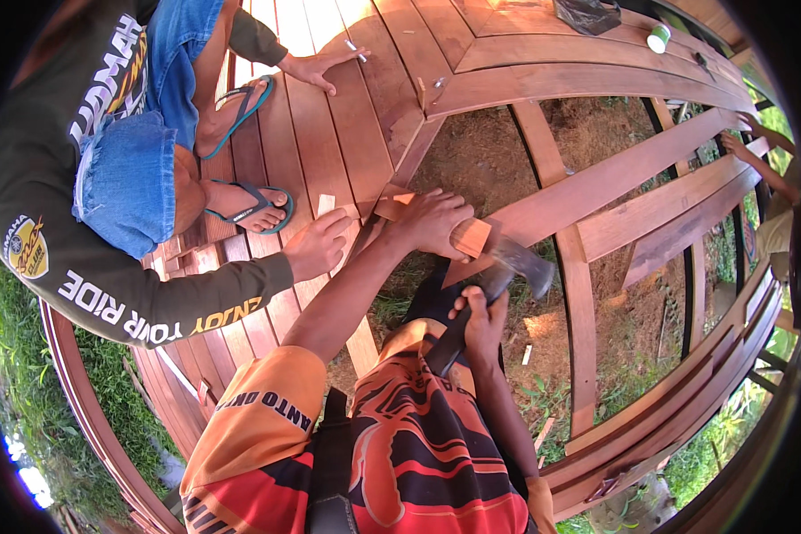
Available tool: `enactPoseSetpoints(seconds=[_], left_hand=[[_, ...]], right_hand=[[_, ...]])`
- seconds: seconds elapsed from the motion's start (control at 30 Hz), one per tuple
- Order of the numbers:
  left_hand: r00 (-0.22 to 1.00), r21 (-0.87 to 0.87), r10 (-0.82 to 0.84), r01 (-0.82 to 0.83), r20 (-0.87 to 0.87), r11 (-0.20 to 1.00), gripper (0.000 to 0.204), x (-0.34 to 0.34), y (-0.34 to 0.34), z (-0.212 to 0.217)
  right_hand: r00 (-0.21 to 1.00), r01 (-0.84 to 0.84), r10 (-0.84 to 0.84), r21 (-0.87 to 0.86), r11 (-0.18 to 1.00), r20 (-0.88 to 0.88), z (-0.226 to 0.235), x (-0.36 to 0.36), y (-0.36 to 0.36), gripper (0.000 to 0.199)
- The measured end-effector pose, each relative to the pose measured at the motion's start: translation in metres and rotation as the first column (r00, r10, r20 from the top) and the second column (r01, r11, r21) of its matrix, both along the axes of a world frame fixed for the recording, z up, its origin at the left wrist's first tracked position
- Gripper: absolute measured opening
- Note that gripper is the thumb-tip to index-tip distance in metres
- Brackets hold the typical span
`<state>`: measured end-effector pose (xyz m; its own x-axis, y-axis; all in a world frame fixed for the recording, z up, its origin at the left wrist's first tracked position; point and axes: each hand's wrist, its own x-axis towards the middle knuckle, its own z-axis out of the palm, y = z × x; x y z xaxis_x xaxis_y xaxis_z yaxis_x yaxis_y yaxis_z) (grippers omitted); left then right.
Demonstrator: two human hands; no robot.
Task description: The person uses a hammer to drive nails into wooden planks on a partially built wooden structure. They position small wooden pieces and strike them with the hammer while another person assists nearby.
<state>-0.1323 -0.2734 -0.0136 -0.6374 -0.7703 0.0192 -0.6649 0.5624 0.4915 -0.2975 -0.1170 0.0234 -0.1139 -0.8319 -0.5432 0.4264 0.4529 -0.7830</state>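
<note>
My left hand (432,222) is closed around a short wooden block (472,237), held at the corner where the decking ends and the open frame begins. My right hand (482,322) grips the dark handle of a hammer (527,267). The hammer's head, slightly blurred, is just right of the block's end; whether they touch I cannot tell. Beneath the block, the pointed end of a long plank (587,191) reaches toward my hands. My left fingers hide part of the block.
At left a co-worker in a denim hat (129,182) squats on the decking (356,116), one hand (316,246) close to my left forearm. Open gaps between joists (581,347) show soil below. Another person's arms (765,165) reach in at far right. A green-white cup (659,38) lies at the back.
</note>
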Motion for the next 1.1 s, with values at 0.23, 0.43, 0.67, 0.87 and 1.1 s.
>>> enactPoseSetpoints(seconds=[0.23,0.43,0.67,0.87,1.1], left_hand=[[1.000,0.021,0.012,-0.012,0.001,1.000,0.073,-0.001,-0.002,0.003],[1.000,0.014,0.015,-0.015,0.000,1.000,0.075,-0.001,-0.003,-0.001],[0.999,0.002,-0.008,0.008,-0.034,1.000,0.076,-0.002,-0.004,-0.005],[0.997,-0.031,0.002,-0.004,-0.075,1.000,0.076,-0.001,-0.003,-0.009],[0.999,0.017,0.007,-0.006,-0.052,1.000,0.077,0.000,0.001,-0.009]], right_hand=[[0.992,-0.080,0.076,0.036,0.996,0.105,-0.001,-0.012,-0.001,0.032],[0.989,-0.126,0.124,0.012,0.992,0.085,-0.001,-0.011,-0.005,0.029],[0.927,0.122,-0.100,0.038,0.992,-0.363,0.008,-0.103,-0.015,0.014],[0.696,0.576,-0.678,-0.379,0.724,-0.238,-0.004,-0.178,-0.020,0.025],[0.993,-0.074,0.066,0.079,0.994,0.099,0.005,-0.021,-0.001,0.018]])
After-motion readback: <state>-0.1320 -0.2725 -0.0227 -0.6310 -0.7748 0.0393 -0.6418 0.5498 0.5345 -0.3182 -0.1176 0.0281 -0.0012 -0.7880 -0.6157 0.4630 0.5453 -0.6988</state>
